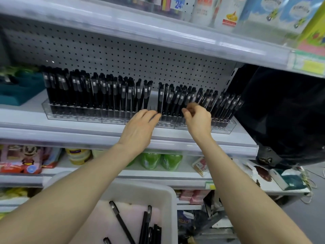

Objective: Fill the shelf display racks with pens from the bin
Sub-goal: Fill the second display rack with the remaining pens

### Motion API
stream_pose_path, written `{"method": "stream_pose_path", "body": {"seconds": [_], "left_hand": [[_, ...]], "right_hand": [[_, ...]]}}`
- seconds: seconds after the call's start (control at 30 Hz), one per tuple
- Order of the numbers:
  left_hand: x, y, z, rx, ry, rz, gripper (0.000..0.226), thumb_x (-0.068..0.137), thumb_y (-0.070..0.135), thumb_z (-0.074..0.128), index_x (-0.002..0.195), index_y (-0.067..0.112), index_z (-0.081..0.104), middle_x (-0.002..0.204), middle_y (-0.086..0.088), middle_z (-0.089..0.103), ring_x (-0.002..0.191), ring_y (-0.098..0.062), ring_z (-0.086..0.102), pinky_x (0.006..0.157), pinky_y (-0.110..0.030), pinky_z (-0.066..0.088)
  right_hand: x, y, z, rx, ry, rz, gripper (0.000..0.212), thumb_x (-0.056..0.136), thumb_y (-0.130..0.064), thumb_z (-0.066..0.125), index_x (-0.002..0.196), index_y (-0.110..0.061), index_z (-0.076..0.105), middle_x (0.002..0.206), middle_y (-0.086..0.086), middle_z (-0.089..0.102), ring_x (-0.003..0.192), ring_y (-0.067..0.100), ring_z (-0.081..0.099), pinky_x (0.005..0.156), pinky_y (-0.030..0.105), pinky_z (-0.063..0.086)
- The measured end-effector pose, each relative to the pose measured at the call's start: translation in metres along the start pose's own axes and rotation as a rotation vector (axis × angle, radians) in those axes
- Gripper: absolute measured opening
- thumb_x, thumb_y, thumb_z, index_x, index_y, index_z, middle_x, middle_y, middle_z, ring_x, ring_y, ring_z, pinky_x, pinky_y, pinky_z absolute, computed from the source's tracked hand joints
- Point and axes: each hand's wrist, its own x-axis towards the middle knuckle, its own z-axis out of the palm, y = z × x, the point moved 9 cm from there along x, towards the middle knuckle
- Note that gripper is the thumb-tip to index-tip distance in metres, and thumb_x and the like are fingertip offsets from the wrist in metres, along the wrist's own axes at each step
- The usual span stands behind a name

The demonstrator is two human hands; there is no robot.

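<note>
Bin point(171, 205) nearest, few pens point(121, 224) inside. Your left hand point(140, 125) pinches a racked pen point(159, 101); right hand point(197, 118) curled, grasp unclear.

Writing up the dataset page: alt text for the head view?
Both hands, left hand and right hand, reach into a clear rack of upright black pens on a store shelf, near an open gap. Below, a white bin holds a few loose pens.

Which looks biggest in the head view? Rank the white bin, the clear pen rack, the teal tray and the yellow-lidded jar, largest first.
1. clear pen rack
2. white bin, though nearness to the camera inflates it and it is cut off
3. teal tray, partly cropped
4. yellow-lidded jar
</note>
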Motion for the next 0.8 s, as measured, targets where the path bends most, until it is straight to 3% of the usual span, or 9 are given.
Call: {"method": "stream_pose_path", "body": {"seconds": [0.23, 0.5, 0.67, 0.8], "left_hand": [[-0.002, 0.001, -0.002, -0.022, 0.002, 0.004, 0.062, 0.075, -0.004, 0.072, 0.134, 0.004, 0.054, 0.127, -0.009, 0.057, 0.118, -0.03, 0.049, 0.101, -0.038, 0.045], [-0.025, -0.003, -0.012, -0.071, -0.033, 0.003, 0.052, 0.088, 0.003, 0.064, 0.138, 0.003, 0.05, 0.142, -0.011, 0.048, 0.136, -0.028, 0.037, 0.107, -0.041, 0.042], [-0.065, -0.012, -0.027, -0.136, -0.025, -0.05, 0.044, 0.09, 0.007, 0.064, 0.132, 0.008, 0.056, 0.136, -0.009, 0.052, 0.125, -0.029, 0.047, 0.086, -0.043, 0.054], [-0.107, -0.022, -0.033, -0.159, -0.01, -0.046, 0.036, 0.088, 0.01, 0.067, 0.124, 0.006, 0.064, 0.122, -0.012, 0.061, 0.11, -0.033, 0.056, 0.087, -0.041, 0.052]], "right_hand": [[0.001, 0.0, 0.003, -0.048, -0.008, 0.027, 0.025, 0.097, -0.022, 0.056, 0.112, -0.005, 0.066, 0.087, 0.009, 0.071, 0.082, 0.025, 0.064, 0.081, 0.036, 0.051], [-0.019, 0.003, -0.003, 0.029, 0.05, 0.082, 0.026, 0.093, -0.017, 0.061, 0.117, -0.007, 0.064, 0.096, 0.004, 0.07, 0.091, 0.018, 0.063, 0.088, 0.036, 0.051], [-0.06, -0.003, -0.005, 0.101, 0.096, 0.088, 0.017, 0.093, -0.014, 0.062, 0.109, -0.012, 0.066, 0.09, -0.003, 0.066, 0.087, 0.013, 0.061, 0.084, 0.031, 0.052], [-0.106, -0.014, 0.012, 0.123, 0.083, 0.068, 0.009, 0.09, -0.016, 0.065, 0.098, -0.014, 0.069, 0.083, -0.003, 0.068, 0.08, 0.013, 0.063, 0.076, 0.025, 0.05]]}}
